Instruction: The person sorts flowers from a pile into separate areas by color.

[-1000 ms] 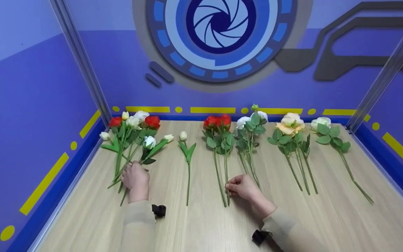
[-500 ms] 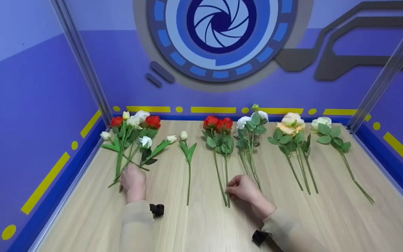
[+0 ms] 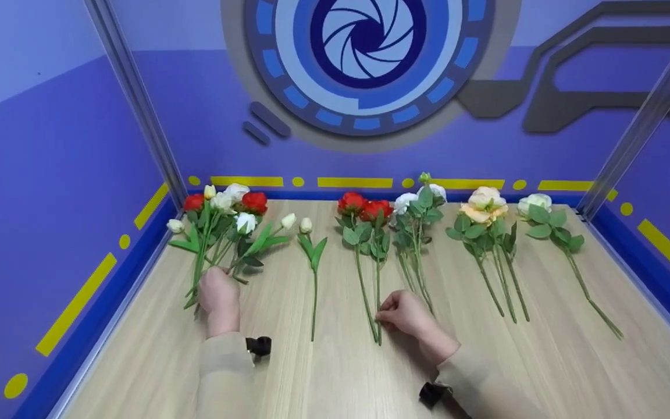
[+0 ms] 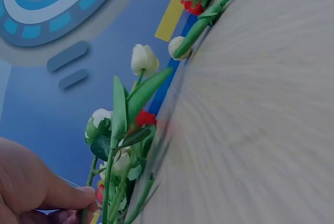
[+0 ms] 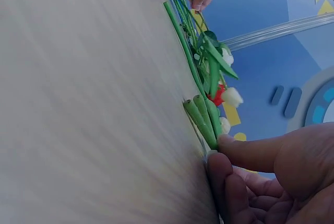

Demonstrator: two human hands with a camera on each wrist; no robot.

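At the left of the head view, my left hand (image 3: 219,293) is over the lower stems of a mixed flower bunch. In the left wrist view, its thumb and fingers pinch the stem of a white rose (image 4: 96,125), with a white tulip (image 4: 144,59) standing close beside it. Red roses (image 3: 254,203) and pale blooms lie behind. Near the middle, my right hand (image 3: 406,314) pinches the lower stem of a red rose (image 3: 377,209). A second red rose (image 3: 351,203) lies alongside. The right wrist view shows cut stem ends (image 5: 192,106) just past the fingertips.
A single white tulip (image 3: 305,226) lies between the hands. To the right lie white roses (image 3: 406,202), peach roses (image 3: 484,205) and a lone white rose (image 3: 535,204) with a bent stem. Printed blue panels (image 3: 195,116) wall the wooden table (image 3: 335,384) behind and at both sides.
My left hand has shifted slightly left; the white rose and the tulip near it have changed position, the tulip now higher and turned. The red rose at my right hand has tilted slightly right.
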